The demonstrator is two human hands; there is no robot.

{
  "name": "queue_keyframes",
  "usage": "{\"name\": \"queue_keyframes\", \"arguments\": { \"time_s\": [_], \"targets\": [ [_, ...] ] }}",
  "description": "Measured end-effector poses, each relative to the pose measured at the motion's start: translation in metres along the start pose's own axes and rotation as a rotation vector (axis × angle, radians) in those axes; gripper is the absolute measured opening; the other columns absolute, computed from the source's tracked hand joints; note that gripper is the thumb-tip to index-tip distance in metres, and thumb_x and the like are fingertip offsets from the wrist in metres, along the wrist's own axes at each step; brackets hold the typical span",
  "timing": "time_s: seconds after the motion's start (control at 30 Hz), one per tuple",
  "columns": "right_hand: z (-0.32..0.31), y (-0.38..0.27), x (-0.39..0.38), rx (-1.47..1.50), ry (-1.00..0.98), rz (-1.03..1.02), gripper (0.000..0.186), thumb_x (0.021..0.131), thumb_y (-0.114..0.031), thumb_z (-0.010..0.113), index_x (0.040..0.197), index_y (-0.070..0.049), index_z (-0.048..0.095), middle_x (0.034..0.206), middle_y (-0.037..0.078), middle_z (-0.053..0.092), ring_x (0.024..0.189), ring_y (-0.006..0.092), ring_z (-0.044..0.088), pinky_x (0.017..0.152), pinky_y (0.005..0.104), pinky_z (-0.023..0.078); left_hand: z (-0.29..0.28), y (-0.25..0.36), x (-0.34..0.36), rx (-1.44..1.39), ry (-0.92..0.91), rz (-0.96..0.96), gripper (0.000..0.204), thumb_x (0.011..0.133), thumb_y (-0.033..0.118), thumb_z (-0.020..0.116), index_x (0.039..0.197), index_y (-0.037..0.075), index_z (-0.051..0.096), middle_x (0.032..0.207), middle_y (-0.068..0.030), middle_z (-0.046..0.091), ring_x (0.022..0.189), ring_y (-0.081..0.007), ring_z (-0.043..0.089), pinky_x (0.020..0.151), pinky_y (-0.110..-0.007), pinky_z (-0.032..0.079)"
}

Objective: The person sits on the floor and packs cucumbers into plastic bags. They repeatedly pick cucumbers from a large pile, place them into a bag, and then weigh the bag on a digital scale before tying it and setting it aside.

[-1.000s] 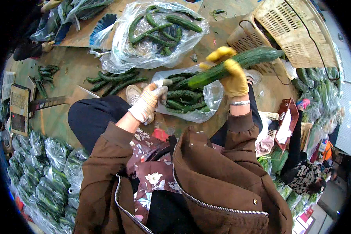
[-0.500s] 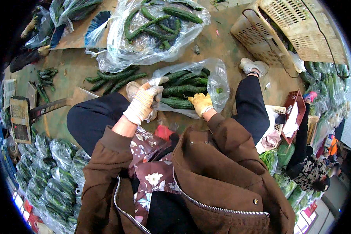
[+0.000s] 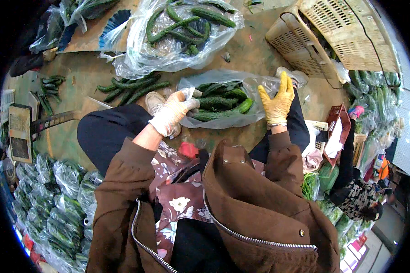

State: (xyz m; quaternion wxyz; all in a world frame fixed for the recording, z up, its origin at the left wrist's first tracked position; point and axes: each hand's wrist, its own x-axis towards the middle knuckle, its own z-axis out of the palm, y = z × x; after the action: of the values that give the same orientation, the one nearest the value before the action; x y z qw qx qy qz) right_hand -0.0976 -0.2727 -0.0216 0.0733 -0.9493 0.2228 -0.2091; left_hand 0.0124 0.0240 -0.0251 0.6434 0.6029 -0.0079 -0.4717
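Note:
A clear plastic bag [image 3: 255,111] lies open in front of me, with several dark green cucumbers [image 3: 214,103] lying in it lengthwise. My left hand [image 3: 177,111], in a white and grey glove, grips the bag's left edge. My right hand [image 3: 275,100], in a yellow glove, is open at the bag's right end, fingers spread and pointing away from me, holding nothing. A loose pile of cucumbers [image 3: 139,86] lies left of the bag, partly behind my shoe [image 3: 155,102]. Beyond it, a larger open bag [image 3: 132,59] holds several curved cucumbers.
Plastic baskets [image 3: 346,36] stand at the upper right. Bagged vegetables line both sides [image 3: 59,209], [image 3: 369,95]. A scale-like device [image 3: 21,132] and more loose cucumbers [image 3: 50,93] are at the left. A red crate [image 3: 335,136] and a co-worker [image 3: 355,195] are at the right; other people's arms show upper left.
A second ago my right hand held a long cucumber above the bag; it went down into the bag and has now risen to the right, empty and open. The cucumbers lie more packed inside.

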Motion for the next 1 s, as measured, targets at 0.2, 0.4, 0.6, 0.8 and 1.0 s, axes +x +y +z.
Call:
{"name": "queue_keyframes", "arguments": {
  "time_s": [0.2, 0.4, 0.6, 0.8, 1.0],
  "targets": [
    [0.004, 0.011, -0.023, -0.184, -0.082, 0.377, 0.122, 0.056, -0.047, 0.082, 0.142, 0.002, 0.011, 0.138, 0.033, 0.026, 0.129, 0.0429, 0.030, 0.105, 0.0427, 0.029, -0.004, -0.009, 0.007, 0.102, 0.056, 0.029, 0.027, 0.082, 0.016, 0.062, 0.106, 0.005, 0.061, 0.080, -0.0022, 0.061, 0.071, -0.0134, 0.057, 0.067, -0.026, 0.046],
    [0.039, 0.103, -0.025, 0.367, -0.445, 0.636, 0.075, 0.075, -0.041, 0.068, 0.124, 0.011, 0.044, 0.098, 0.026, 0.063, 0.087, 0.0382, 0.064, 0.081, 0.0388, 0.049, -0.007, -0.016, 0.024, -0.138, 0.100, -0.036, 0.021, 0.089, 0.021, 0.058, 0.100, 0.004, 0.063, 0.078, -0.0029, 0.063, 0.070, -0.0149, 0.060, 0.062, -0.028, 0.049],
    [0.001, -0.094, -0.068, 1.045, -0.836, 0.485, 0.023, 0.089, -0.030, 0.057, 0.086, -0.009, 0.066, 0.065, 0.001, 0.060, 0.051, 0.0091, 0.051, 0.049, 0.0253, 0.041, 0.034, -0.016, -0.009, 0.141, -0.141, -0.132, 0.032, 0.092, 0.031, 0.047, 0.089, 0.004, 0.064, 0.072, -0.0052, 0.062, 0.063, -0.0151, 0.058, 0.061, -0.026, 0.047],
    [-0.056, -0.065, -0.025, 1.293, -0.376, 0.778, 0.028, 0.088, -0.032, 0.059, 0.079, -0.006, 0.063, 0.063, -0.003, 0.056, 0.048, 0.0016, 0.036, 0.045, 0.0197, 0.027, 0.034, 0.014, -0.020, 0.188, 0.105, 0.210, 0.029, 0.089, 0.029, 0.052, 0.081, 0.003, 0.061, 0.067, -0.0018, 0.056, 0.062, -0.0130, 0.048, 0.057, -0.031, 0.041],
    [-0.131, -0.153, 0.025, 1.429, -0.384, 0.360, 0.027, 0.090, -0.026, 0.060, 0.074, -0.004, 0.063, 0.056, -0.007, 0.047, 0.047, 0.0011, 0.031, 0.045, 0.0194, 0.020, -0.010, 0.100, -0.082, -0.512, 0.390, 0.453, 0.023, 0.086, 0.033, 0.060, 0.076, 0.012, 0.057, 0.061, 0.0019, 0.051, 0.049, -0.0112, 0.046, 0.045, -0.024, 0.036]
  ]
}}
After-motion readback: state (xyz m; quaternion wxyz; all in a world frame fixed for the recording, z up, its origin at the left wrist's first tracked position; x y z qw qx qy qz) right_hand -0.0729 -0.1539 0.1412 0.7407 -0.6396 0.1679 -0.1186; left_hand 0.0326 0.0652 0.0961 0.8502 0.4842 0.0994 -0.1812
